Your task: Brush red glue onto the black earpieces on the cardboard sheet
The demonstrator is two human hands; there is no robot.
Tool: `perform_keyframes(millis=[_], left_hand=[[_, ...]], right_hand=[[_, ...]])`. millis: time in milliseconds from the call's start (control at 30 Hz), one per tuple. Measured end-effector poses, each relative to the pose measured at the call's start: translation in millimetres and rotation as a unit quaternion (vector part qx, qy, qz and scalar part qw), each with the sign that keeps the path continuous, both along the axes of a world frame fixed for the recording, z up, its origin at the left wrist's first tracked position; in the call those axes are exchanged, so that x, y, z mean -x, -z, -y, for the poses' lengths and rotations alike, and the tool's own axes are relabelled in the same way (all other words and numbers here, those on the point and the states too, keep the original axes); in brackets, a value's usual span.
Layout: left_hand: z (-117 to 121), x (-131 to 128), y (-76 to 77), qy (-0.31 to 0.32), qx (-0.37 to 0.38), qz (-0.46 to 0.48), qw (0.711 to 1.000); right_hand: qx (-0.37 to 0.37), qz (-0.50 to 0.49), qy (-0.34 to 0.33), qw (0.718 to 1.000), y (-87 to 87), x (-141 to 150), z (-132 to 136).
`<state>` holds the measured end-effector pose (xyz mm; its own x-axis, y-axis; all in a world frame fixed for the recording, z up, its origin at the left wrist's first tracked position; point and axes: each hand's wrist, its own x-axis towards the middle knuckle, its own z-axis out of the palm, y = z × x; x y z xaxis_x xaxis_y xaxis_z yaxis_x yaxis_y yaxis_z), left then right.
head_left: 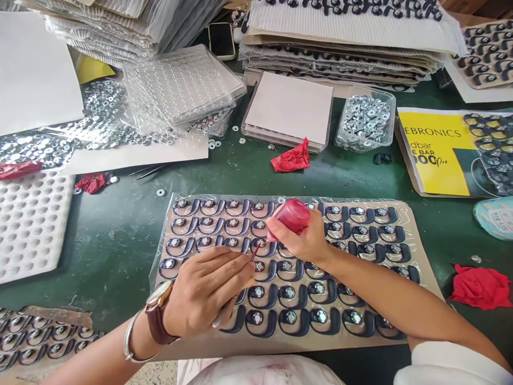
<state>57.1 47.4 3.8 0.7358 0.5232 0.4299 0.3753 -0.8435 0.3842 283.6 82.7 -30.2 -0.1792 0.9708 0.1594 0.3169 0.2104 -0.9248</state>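
My right hand is wrapped round a red squeeze bottle, tilted with its narrow end down to the left. My left hand is closed on a slender pointed tool; its thin tip looks reddish, and its other end shows below the palm. That tip and the bottle's narrow end meet close to one dark, open ring-shaped piece with a silvery round stud. Rows of such pieces lie on a brown card sheet with clear film. Both hands hide part of the rows.
Behind the sheet stand a clear tub of metal washers, stacked white cards, and clear trays. Loose washers spread at left, near a white dimpled tray. Crumpled red scraps and a yellow box panel lie right.
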Motion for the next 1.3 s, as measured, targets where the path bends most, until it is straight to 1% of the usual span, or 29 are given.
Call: perform_keyframes(millis=[200, 333, 467, 567, 633, 700, 800, 867, 933, 1000, 1100, 1200, 1300], left_hand=[[-6, 1, -1.6, -0.004, 0.038, 0.032, 0.999], [-12, 1, -1.7, -0.043, 0.103, 0.078, 0.991], [-17, 5, 1.6, -0.078, 0.166, 0.104, 0.978], [-19, 7, 3.9, -0.086, 0.181, 0.109, 0.974], [-19, 7, 3.4, -0.087, 0.179, 0.109, 0.974], [-18, 5, 1.6, -0.086, 0.170, 0.107, 0.976], [-15, 3, -0.5, -0.072, 0.138, 0.102, 0.983], [-12, 3, 0.3, -0.050, 0.102, 0.093, 0.989], [-11, 4, 2.7, -0.024, 0.052, 0.068, 0.996], [-12, 4, 5.6, -0.008, -0.011, 0.031, 0.999], [-16, 1, 8.5, -0.006, -0.085, -0.013, 0.996], [-20, -2, 8.9, -0.006, -0.109, -0.028, 0.994], [-20, -3, 8.1, -0.007, -0.116, -0.033, 0.993]], right_hand=[[0.013, -0.003, -0.012, 1.000, -0.3, 1, 1], [0.026, -0.012, -0.027, 0.999, 0.3, 2, 2], [0.016, -0.028, -0.037, 0.999, 4.9, 4, 3], [-0.001, -0.036, -0.033, 0.999, 5.6, 5, 5], [-0.003, -0.028, -0.030, 0.999, 1.0, 6, 5], [0.018, -0.014, -0.036, 0.999, -8.0, 5, 4], [0.069, -0.011, -0.054, 0.996, -21.9, 1, -4], [0.077, -0.018, -0.046, 0.996, -24.9, -3, -11], [0.066, -0.025, -0.012, 0.997, -20.4, -4, -17], [0.055, -0.035, 0.017, 0.998, -11.0, -3, -22], [0.048, -0.056, 0.015, 0.997, 3.5, 0, -25], [0.044, -0.072, 0.002, 0.996, 11.4, 3, -24], [0.043, -0.069, -0.003, 0.997, 13.0, 4, -24]])
